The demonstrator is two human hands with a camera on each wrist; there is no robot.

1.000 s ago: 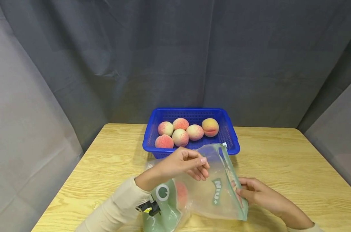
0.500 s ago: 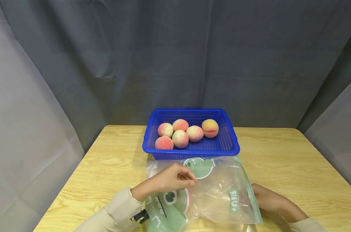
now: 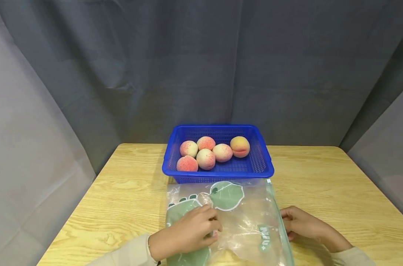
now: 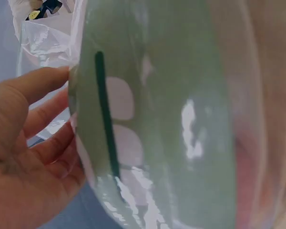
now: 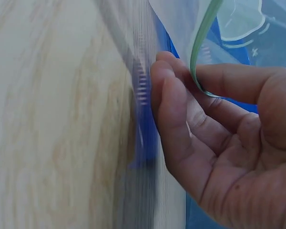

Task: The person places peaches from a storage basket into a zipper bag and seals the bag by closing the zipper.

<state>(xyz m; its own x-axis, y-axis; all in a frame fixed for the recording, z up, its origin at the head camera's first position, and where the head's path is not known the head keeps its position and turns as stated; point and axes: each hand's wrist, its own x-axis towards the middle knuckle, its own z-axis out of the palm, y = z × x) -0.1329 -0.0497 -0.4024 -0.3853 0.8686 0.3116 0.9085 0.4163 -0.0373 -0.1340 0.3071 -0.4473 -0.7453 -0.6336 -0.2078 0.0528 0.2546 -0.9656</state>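
A clear slider zip bag (image 3: 251, 207) with a green cartoon print lies in front of the blue basket. My left hand (image 3: 188, 232) is over the bag's printed part, with loosely bent fingertips touching the film in the left wrist view. A reddish patch shows by those fingertips; whether it is print or something inside, I cannot tell. At the bag's right side, my right hand (image 3: 302, 223) pinches the green-edged mouth between thumb and fingers, as the right wrist view shows. The bag's white slider (image 3: 268, 181) sits at the far end of that edge.
Behind the bag stands a blue plastic basket (image 3: 268, 162) holding several peaches (image 3: 206, 159). All of this is on a light wooden table (image 3: 131, 184). Dark grey cloth (image 3: 175, 74) hangs behind the table, with paler cloth at both sides.
The bag's mouth side has come down from a raised, gaping position and the bag now lies flatter. My left hand has dropped toward me onto the bag. The basket and peaches stay put.
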